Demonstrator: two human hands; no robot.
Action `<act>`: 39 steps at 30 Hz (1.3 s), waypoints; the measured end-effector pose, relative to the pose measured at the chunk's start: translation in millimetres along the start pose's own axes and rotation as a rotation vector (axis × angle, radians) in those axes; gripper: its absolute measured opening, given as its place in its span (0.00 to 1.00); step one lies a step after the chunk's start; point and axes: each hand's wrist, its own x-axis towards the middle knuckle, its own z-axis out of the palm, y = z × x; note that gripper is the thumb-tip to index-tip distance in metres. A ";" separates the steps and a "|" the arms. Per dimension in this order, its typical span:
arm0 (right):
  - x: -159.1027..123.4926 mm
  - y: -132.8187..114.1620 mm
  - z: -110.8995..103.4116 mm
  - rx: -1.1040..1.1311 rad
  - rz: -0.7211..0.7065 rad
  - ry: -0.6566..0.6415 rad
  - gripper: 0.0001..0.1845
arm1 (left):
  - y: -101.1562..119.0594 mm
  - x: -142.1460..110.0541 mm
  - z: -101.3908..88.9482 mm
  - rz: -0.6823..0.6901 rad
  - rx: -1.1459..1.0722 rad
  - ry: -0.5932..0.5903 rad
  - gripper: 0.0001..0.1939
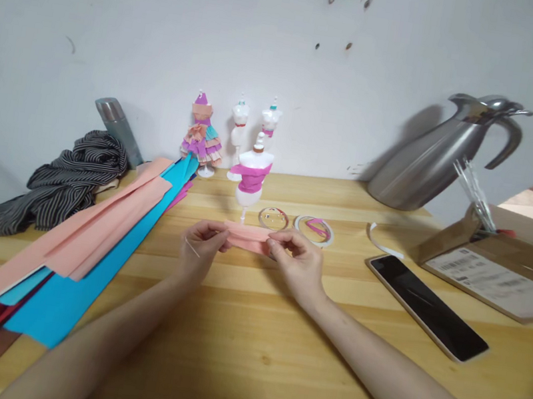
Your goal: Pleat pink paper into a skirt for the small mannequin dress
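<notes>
Between my two hands a small strip of peach crepe paper (pixel 249 238) is stretched out sideways, its upper part looking folded. My left hand (pixel 201 246) pinches the strip's left end. At its right end, my right hand (pixel 298 262) grips it between thumb and fingers. Just behind the strip stands a white mini mannequin (pixel 249 200) with magenta paper (pixel 251 178) wrapped round its chest. Beside it on the table lie a ring of narrow tape (pixel 273 218) and a white tape ring (pixel 313 230) with a pink scrap inside.
Colored crepe paper sheets (pixel 85 225) and a striped cloth (pixel 62 180) lie left. A dressed mannequin (pixel 203 135) and two white ones stand by the wall. A phone (pixel 426 307), a cardboard box (pixel 504 264) and a steel jug (pixel 430 151) occupy the right.
</notes>
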 end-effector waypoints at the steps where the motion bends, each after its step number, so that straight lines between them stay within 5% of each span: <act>1: -0.1 -0.4 0.0 0.001 -0.006 0.002 0.05 | 0.2 0.1 0.0 0.001 -0.002 -0.001 0.07; 13: -0.1 -0.7 -2.5 -0.019 -0.039 -0.004 0.06 | -5.4 1.1 -1.1 0.014 -0.017 -0.020 0.08; 28: 1.6 20.5 -0.1 -0.125 0.016 -0.063 0.08 | -24.7 7.3 -8.5 0.148 0.222 -0.061 0.07; 39: 1.3 12.6 -0.9 -0.192 -0.019 -0.104 0.07 | -31.6 10.3 -6.8 0.020 0.193 -0.020 0.08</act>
